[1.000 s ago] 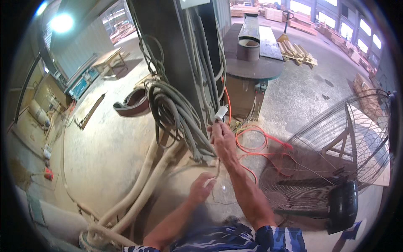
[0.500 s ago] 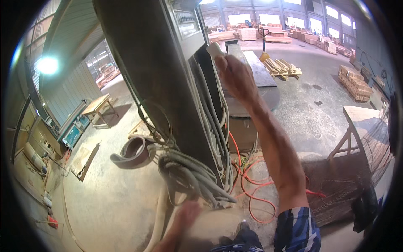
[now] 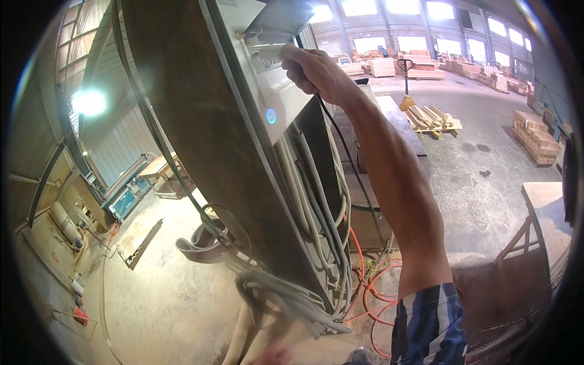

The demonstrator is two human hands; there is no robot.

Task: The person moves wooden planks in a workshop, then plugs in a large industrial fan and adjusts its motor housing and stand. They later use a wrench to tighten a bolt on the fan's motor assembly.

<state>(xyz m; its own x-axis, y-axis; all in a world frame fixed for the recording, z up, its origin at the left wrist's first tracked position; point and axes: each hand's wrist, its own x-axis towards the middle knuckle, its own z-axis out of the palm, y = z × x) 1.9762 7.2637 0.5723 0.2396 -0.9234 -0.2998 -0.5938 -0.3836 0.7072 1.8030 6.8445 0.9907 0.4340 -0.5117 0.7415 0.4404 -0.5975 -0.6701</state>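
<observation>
My right hand (image 3: 317, 73) is raised to the front of a tall cabinet (image 3: 182, 140), its fingers curled closed. At the fingertips is a pale piece (image 3: 267, 57), partly hidden and blurred, its kind unclear. A tinted flap (image 3: 277, 23) stands lifted above the recess where the fingers are. Below the hand hangs a black cable (image 3: 333, 118); whether it joins the pale piece I cannot tell. A round blue-lit button (image 3: 271, 115) glows lower on the light panel. My left hand (image 3: 275, 354) is a smear at the lower edge, near grey hoses (image 3: 286, 298); its fingers cannot be made out.
Grey conduits (image 3: 310, 182) run down the cabinet's side. Orange hose (image 3: 368, 286) lies coiled on the floor. A sanding belt (image 3: 201, 246) rests at left. Farther off are a yellow pallet jack (image 3: 407, 100), a pallet of wood pieces (image 3: 431, 118) and a brick-like stack (image 3: 535, 139).
My right hand has moved left and inward to the panel recess, with the pale piece at its fingers. My left hand has dropped toward the lower edge. The view has shifted, showing more panel.
</observation>
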